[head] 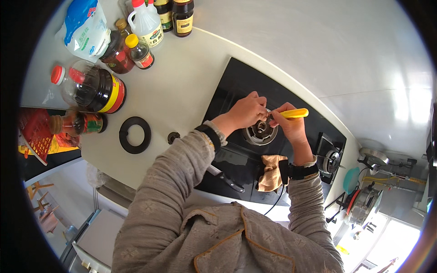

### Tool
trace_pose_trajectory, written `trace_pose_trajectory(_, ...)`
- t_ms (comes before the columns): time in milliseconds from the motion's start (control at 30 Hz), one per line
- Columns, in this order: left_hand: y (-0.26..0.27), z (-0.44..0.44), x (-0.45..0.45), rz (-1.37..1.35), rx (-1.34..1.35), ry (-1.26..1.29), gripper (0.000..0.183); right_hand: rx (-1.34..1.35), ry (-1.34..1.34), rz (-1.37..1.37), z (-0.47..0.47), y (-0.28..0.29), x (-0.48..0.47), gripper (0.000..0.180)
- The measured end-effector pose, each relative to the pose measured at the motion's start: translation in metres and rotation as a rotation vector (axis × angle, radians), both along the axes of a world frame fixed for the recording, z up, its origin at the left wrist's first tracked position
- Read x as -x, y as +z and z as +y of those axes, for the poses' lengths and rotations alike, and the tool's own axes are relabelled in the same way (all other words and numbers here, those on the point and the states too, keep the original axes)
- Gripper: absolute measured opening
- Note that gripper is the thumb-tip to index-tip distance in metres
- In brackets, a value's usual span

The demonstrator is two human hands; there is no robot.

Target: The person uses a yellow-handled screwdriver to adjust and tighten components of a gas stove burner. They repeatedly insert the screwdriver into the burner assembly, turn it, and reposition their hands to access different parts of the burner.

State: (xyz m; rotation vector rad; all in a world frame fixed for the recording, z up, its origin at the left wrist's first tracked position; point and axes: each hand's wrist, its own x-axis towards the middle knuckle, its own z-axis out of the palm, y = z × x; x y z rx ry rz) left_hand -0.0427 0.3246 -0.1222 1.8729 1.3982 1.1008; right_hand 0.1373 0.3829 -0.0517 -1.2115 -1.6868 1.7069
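My right hand [289, 123] grips a tool by its yellow handle [295, 113]; the working end is hidden at my fingers. Close beside it, my left hand [247, 111] has its fingertips bunched near the tool's front end, and whether they pinch something is hidden. Both hands are over the far side of an opened gas burner [260, 132], whose metal ring and central nozzle show below them. The burner is set in a black glass gas hob [235, 82]. A black burner ring [149, 135] and a small dark burner part [173, 137] lie on the pale countertop to the left.
A knife [227, 178] and a tan cloth [272, 172] lie along the hob's near edge. A second burner [331, 160] is at right. Sauce bottles [112, 90], a white jug [146, 30] and a blue-white bag [85, 30] stand at left. A glass-lidded pot [363, 206] is far right.
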Motion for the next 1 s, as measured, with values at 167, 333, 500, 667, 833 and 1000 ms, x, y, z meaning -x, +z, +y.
trace_pose_trajectory(167, -0.008, 0.007, -0.003, 0.007, -0.063, -0.016, 0.009, -0.052, 0.040, -0.053, -0.002, 0.002, -0.001, 0.009)
trace_pose_trajectory(333, -0.005, 0.000, 0.004, 0.059, -0.069, -0.040, 0.009, 0.029, -0.001, 0.069, -0.009, -0.004, 0.002, 0.009)
trace_pose_trajectory(500, -0.003, 0.002, -0.008, 0.064, -0.123, 0.047, 0.009, -0.056, 0.004, -0.001, -0.002, -0.005, -0.006, 0.010)
trace_pose_trajectory(667, -0.003, 0.003, -0.005, 0.061, -0.095, 0.013, 0.010, -0.039, -0.009, 0.039, -0.005, -0.007, -0.004, 0.011)
trace_pose_trajectory(833, -0.006, 0.002, -0.011, 0.106, -0.146, 0.045, 0.010, -0.038, -0.038, 0.050, -0.006, -0.009, -0.010, 0.013)
trace_pose_trajectory(1000, -0.006, 0.004, -0.009, 0.075, -0.113, 0.022, 0.008, -0.079, -0.047, 0.008, -0.007, -0.004, 0.000, 0.013)
